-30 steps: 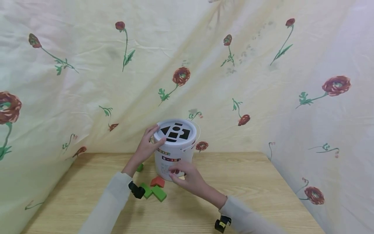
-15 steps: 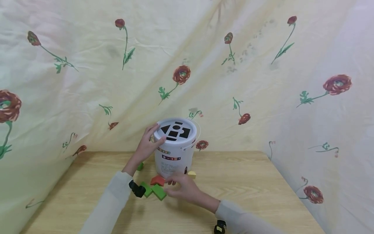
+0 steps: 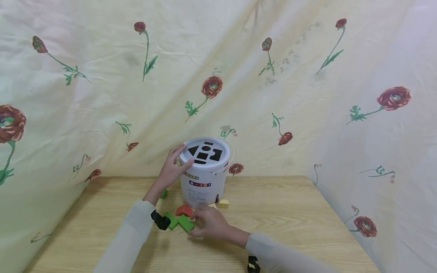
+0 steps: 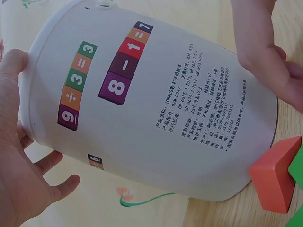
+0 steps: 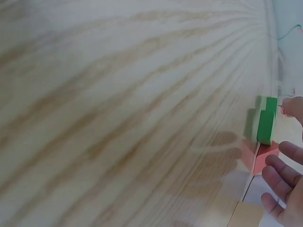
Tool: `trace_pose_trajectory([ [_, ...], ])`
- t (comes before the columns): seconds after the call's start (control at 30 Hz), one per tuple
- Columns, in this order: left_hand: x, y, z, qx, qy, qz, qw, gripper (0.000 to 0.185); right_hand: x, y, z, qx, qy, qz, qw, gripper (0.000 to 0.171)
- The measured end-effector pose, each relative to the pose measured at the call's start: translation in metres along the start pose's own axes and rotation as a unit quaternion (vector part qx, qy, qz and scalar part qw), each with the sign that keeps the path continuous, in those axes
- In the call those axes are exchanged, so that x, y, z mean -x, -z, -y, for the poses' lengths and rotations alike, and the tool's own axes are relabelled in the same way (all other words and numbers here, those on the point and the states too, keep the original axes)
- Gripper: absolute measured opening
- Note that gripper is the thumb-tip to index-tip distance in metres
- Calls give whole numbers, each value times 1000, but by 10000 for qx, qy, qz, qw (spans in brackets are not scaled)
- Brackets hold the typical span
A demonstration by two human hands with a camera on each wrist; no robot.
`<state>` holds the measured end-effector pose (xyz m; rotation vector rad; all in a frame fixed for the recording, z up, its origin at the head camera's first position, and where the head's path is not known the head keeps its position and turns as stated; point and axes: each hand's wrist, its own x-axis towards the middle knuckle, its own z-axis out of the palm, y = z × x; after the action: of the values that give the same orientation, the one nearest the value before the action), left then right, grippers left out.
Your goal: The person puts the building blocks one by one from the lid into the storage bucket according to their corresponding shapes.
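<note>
The green block [image 3: 185, 223] lies flat on the desk [image 3: 307, 212], just in front of the white bucket [image 3: 204, 182] and at the fingertips of the right hand [image 3: 208, 224]. That hand is low over the wood with its fingers loosely bent; the thumb and forefinger seem to touch the block's right end, but whether they already pinch it cannot be told, and the right wrist view shows only fingers spread near the block [image 5: 266, 120] with a gap on one side. The block's long axis runs from near left to far right in the head view, so its right end points at the hand. A red block [image 3: 184, 209] sits just behind it, touching or nearly so, against the bucket's foot, and a second green piece [image 3: 172, 221] lies just to its left. The left hand [image 3: 172, 167] is higher and farther off, fingers curled round the bucket's rim below the lid [image 3: 205, 152] with its cut-out shapes. The right hand is plainly the nearer one. A yellow block [image 3: 223, 203] rests by the bucket's right side.
</note>
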<state>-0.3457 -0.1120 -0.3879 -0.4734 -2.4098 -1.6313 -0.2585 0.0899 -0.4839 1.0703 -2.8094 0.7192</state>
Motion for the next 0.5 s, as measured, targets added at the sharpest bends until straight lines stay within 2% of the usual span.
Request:
trace_pose_trajectory([
  [0.27, 0, 0, 0, 60, 7, -6, 10000, 76, -2, -7, 3, 547, 30, 117, 9984, 45],
  [0.5, 0, 1, 0, 84, -5, 10, 10000, 75, -3, -8, 4, 615, -6, 71, 9981, 43],
])
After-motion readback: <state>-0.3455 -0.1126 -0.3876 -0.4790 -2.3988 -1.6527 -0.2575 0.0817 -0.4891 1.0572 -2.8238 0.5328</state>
